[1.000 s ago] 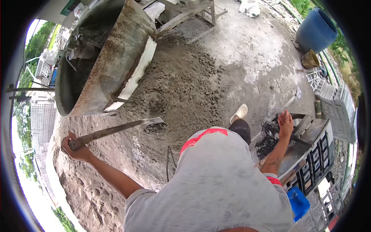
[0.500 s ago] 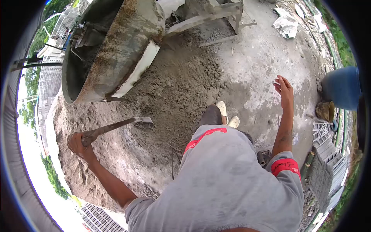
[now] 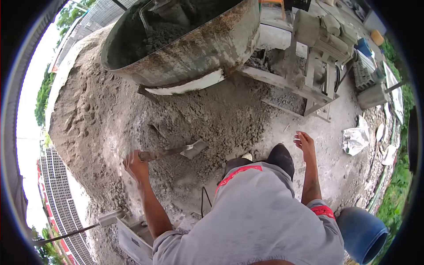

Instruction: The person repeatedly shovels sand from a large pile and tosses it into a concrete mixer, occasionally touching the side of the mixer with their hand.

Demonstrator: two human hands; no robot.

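Note:
My left hand (image 3: pixel 136 165) is closed round the end of the wooden handle of a shovel (image 3: pixel 161 153). The shovel's metal blade (image 3: pixel 194 149) points to the right and rests at the loose grey sand and gravel mix (image 3: pixel 238 126) on the ground. My right hand (image 3: pixel 304 142) hangs in the air on the other side of my body, empty, its fingers loosely bent and apart. Ahead of the shovel stands a large rusty mixing drum (image 3: pixel 190 48) with grey material inside. One pale shoe (image 3: pixel 247 156) shows by the gravel, below my dark trousers.
A motor (image 3: pixel 327 35) on a metal frame (image 3: pixel 287 86) stands right of the drum. A big sand heap (image 3: pixel 84 101) rises at the left. White sacking (image 3: pixel 356 137) and a blue barrel (image 3: pixel 360 234) are on the right. A metal box (image 3: pixel 132 240) stands near my left elbow.
My view has turned, bringing the motor and its frame into sight. My left hand and the shovel now appear farther right and closer to my body. My right hand stays empty.

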